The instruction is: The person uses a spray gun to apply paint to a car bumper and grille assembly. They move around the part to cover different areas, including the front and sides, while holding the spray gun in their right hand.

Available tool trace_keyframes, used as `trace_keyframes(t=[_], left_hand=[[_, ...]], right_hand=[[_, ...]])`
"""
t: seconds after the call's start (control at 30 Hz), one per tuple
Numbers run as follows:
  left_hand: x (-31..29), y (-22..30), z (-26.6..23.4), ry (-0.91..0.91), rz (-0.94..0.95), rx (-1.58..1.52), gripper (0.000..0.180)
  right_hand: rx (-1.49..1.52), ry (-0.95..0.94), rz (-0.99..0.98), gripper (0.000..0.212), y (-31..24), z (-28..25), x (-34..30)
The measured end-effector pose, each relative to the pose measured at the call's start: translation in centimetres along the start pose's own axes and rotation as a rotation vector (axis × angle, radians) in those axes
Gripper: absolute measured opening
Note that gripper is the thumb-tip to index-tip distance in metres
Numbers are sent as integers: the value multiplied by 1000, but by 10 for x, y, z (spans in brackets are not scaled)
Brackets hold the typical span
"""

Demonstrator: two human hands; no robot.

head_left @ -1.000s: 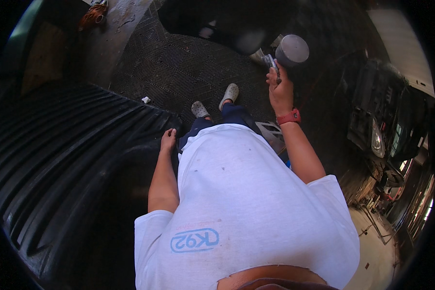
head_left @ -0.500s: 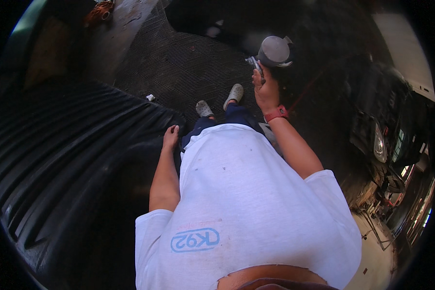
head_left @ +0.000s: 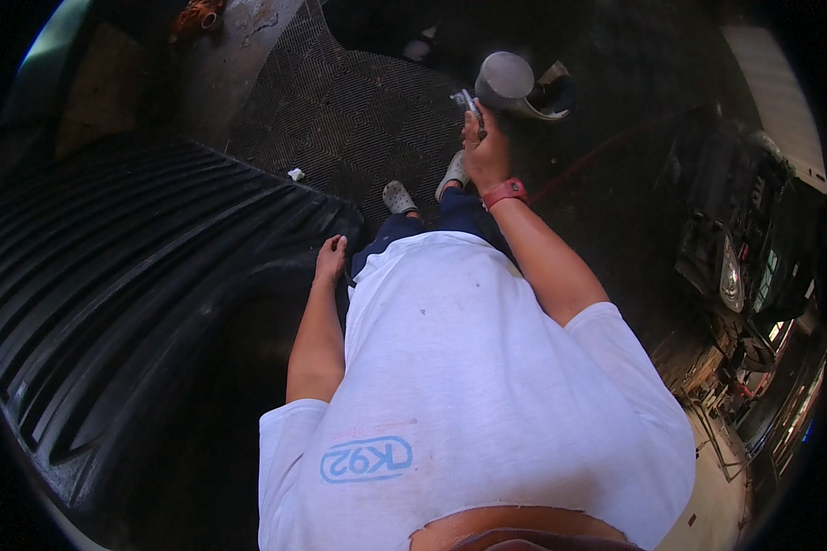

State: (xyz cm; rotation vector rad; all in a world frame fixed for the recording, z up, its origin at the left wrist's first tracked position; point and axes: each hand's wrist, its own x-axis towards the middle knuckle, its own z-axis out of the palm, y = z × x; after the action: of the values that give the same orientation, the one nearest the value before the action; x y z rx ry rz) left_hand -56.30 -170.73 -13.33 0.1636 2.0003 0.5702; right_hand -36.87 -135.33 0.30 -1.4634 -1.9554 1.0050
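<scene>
The person stands on a dark patterned floor mat (head_left: 340, 110), beside a large black ribbed liner (head_left: 110, 275) along its left edge. The right hand (head_left: 485, 151) is closed around a spray gun (head_left: 473, 106) held out over the mat's far edge, its grey cup (head_left: 504, 81) capped, contents hidden. The left hand (head_left: 331, 259) hangs loose, fingers relaxed, holding nothing, just beside the liner's rim.

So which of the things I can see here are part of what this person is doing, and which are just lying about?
In hand:
- right hand, gripping a spray gun with a grey cup
- left hand, empty, beside the ribbed black panel

Lying about:
- small white scrap on the patterned floor mat
- orange object at the top
- headlight unit on the right
</scene>
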Motion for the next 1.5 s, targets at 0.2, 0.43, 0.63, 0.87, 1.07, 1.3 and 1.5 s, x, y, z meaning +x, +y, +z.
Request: trace_keyframes(t=[0.2, 0.43, 0.63, 0.87, 1.07, 1.3, 1.5], left_hand=[[11, -6, -4, 0, -17, 4, 53], [5, 10, -8, 11, 22, 45, 53], [-3, 22, -11, 24, -4, 31, 53], [3, 2, -9, 32, -38, -12, 53], [0, 12, -8, 28, -28, -40, 53], [0, 13, -7, 16, 3, -69, 53], [-10, 28, -11, 30, -5, -32, 52]], right_hand=[[-76, 120, -25, 44, 30, -9, -4], [-119, 104, -29, 44, 15, -4, -4], [-122, 82, -72, 43, 2, 11, 4], [-126, 22, -64, 44, -38, 20, 13], [-100, 3, -107, 46, -48, 43, 27], [-77, 4, -153, 48, -57, 69, 47], [-91, -62, -102, 55, -53, 75, 59]])
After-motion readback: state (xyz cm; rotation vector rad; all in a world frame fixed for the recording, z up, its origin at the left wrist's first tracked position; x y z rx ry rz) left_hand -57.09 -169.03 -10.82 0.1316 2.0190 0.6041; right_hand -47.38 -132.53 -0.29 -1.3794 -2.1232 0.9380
